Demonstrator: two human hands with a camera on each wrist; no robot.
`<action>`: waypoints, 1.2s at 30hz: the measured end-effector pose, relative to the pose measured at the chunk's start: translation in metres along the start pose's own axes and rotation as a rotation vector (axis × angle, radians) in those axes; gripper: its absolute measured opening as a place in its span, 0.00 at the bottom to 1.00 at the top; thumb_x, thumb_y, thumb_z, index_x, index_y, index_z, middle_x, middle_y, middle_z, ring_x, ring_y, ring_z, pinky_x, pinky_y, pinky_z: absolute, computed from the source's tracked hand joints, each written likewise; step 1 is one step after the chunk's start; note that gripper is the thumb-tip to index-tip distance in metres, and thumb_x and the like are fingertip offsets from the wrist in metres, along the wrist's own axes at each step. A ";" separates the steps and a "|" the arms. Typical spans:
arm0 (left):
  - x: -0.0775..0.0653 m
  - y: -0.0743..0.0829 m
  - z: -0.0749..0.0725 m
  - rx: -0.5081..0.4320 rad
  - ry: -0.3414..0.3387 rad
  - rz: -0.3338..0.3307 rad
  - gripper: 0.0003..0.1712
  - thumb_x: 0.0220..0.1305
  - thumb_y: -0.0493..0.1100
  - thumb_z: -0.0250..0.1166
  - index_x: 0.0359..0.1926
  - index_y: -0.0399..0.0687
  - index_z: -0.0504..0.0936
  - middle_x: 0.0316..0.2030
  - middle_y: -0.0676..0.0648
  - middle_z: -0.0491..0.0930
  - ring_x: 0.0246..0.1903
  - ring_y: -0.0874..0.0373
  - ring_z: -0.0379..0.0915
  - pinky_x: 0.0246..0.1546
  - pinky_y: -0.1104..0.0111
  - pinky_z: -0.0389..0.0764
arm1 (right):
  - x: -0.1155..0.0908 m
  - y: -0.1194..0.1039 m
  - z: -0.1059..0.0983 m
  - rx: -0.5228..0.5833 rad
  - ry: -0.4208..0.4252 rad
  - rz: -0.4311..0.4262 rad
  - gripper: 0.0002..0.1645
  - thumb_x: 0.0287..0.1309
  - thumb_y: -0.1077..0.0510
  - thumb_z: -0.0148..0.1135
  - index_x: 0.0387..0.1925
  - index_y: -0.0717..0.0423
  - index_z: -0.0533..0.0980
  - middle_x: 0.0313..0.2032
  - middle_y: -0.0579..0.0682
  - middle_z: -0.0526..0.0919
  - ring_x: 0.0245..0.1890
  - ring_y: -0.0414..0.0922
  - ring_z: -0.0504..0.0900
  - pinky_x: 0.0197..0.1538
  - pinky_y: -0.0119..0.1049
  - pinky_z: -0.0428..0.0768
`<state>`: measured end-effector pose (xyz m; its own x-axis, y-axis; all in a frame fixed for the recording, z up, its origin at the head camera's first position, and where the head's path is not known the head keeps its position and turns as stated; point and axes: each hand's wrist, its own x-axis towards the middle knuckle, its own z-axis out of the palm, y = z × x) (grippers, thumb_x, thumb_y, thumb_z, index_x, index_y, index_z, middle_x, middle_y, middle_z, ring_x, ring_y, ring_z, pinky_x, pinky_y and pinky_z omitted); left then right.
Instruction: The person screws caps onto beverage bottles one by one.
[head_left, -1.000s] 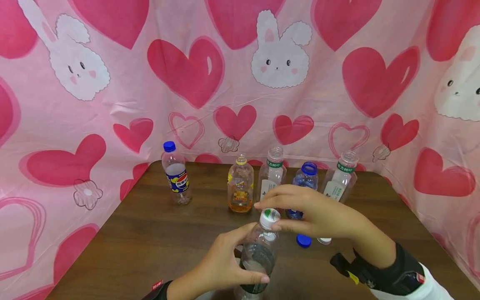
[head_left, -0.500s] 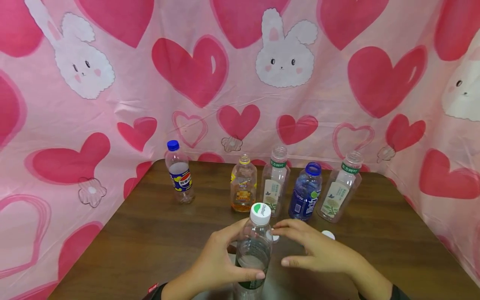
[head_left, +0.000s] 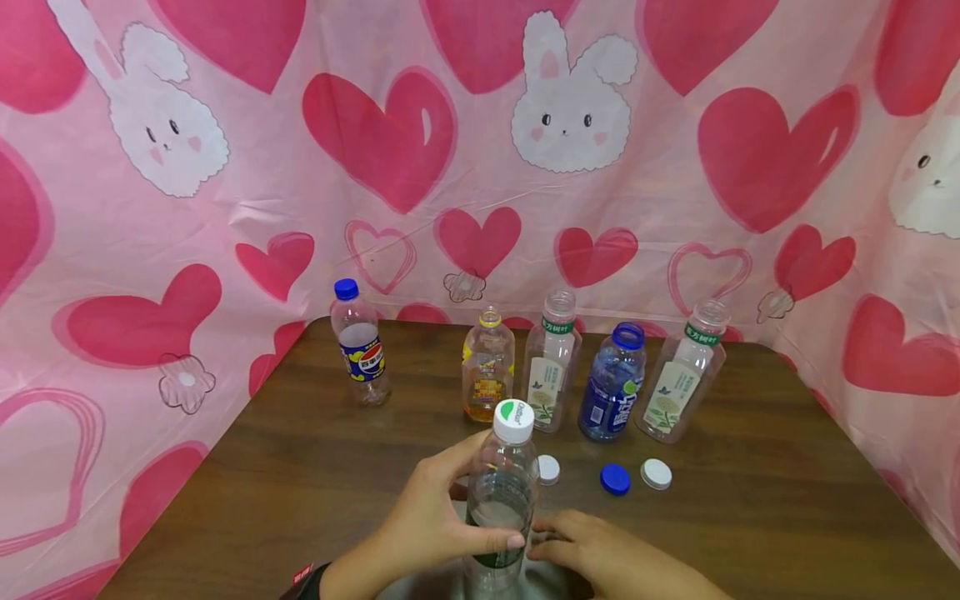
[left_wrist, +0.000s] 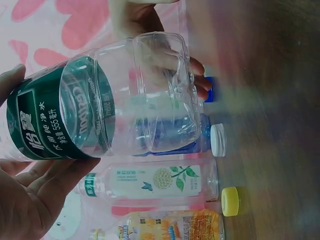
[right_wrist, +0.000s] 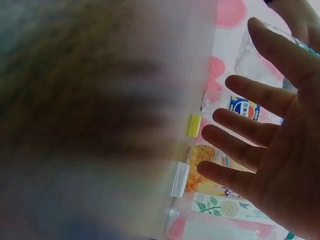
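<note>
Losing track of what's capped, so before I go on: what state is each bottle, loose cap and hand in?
Green-labelled bottle: cap on, gripped
Left hand: gripping that bottle
Right hand: fingers straight, holding nothing
Cola bottle: capped, upright
Orange bottle: uncapped, upright
Left clear bottle: uncapped, upright
Blue bottle: uncapped, upright
Right clear bottle: uncapped, upright
Left white cap: loose
Blue cap: loose
Right white cap: loose
Yellow cap: loose

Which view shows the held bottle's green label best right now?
Left wrist: the green label is large and readable. Head: partly covered by the left hand. Right wrist: only slivers beyond the right hand.
</note>
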<state>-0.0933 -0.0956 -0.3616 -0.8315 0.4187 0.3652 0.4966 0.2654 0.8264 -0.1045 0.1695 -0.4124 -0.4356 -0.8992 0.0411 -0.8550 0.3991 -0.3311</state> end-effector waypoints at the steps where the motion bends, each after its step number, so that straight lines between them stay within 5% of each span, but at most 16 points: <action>1: 0.000 0.000 0.000 0.002 0.001 -0.001 0.50 0.45 0.52 0.80 0.69 0.63 0.67 0.49 0.55 0.81 0.46 0.57 0.79 0.34 0.68 0.82 | 0.000 0.000 0.001 0.002 0.007 -0.009 0.34 0.57 0.35 0.63 0.63 0.44 0.74 0.62 0.46 0.71 0.57 0.44 0.73 0.52 0.35 0.79; 9: 0.009 -0.011 -0.008 0.040 0.071 0.016 0.47 0.44 0.54 0.80 0.66 0.62 0.68 0.49 0.55 0.82 0.46 0.57 0.79 0.36 0.65 0.83 | 0.000 0.000 0.003 -0.002 0.009 -0.031 0.32 0.60 0.35 0.60 0.61 0.46 0.75 0.60 0.47 0.73 0.57 0.43 0.74 0.53 0.35 0.79; 16: 0.035 -0.032 -0.048 0.191 0.251 -0.085 0.52 0.43 0.57 0.80 0.69 0.56 0.65 0.54 0.51 0.79 0.55 0.52 0.75 0.49 0.54 0.81 | 0.001 0.002 0.005 -0.036 0.034 -0.089 0.29 0.62 0.38 0.61 0.59 0.48 0.76 0.59 0.48 0.74 0.56 0.43 0.74 0.54 0.35 0.78; 23: 0.070 -0.070 -0.081 0.325 0.367 -0.146 0.51 0.48 0.57 0.78 0.68 0.50 0.62 0.57 0.43 0.75 0.57 0.44 0.73 0.53 0.47 0.76 | 0.003 0.000 0.002 0.002 -0.009 -0.068 0.27 0.61 0.43 0.64 0.60 0.46 0.75 0.61 0.47 0.73 0.57 0.42 0.73 0.54 0.34 0.77; 29: 0.091 -0.106 -0.089 0.354 0.424 -0.230 0.51 0.49 0.56 0.77 0.68 0.46 0.61 0.58 0.38 0.74 0.58 0.43 0.71 0.56 0.46 0.74 | 0.004 -0.003 0.000 0.032 -0.042 -0.039 0.27 0.62 0.43 0.63 0.61 0.45 0.75 0.61 0.46 0.72 0.59 0.42 0.72 0.55 0.35 0.77; 36: 0.112 -0.125 -0.088 0.381 0.456 -0.260 0.52 0.50 0.56 0.76 0.68 0.42 0.60 0.58 0.36 0.74 0.58 0.42 0.70 0.56 0.45 0.73 | 0.007 -0.004 -0.001 0.077 -0.075 0.000 0.27 0.63 0.41 0.60 0.61 0.42 0.74 0.62 0.45 0.71 0.59 0.42 0.72 0.56 0.37 0.77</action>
<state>-0.2704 -0.1579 -0.3861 -0.9171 -0.0895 0.3884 0.2486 0.6334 0.7328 -0.1042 0.1619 -0.4094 -0.4112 -0.9111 -0.0285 -0.8296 0.3870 -0.4025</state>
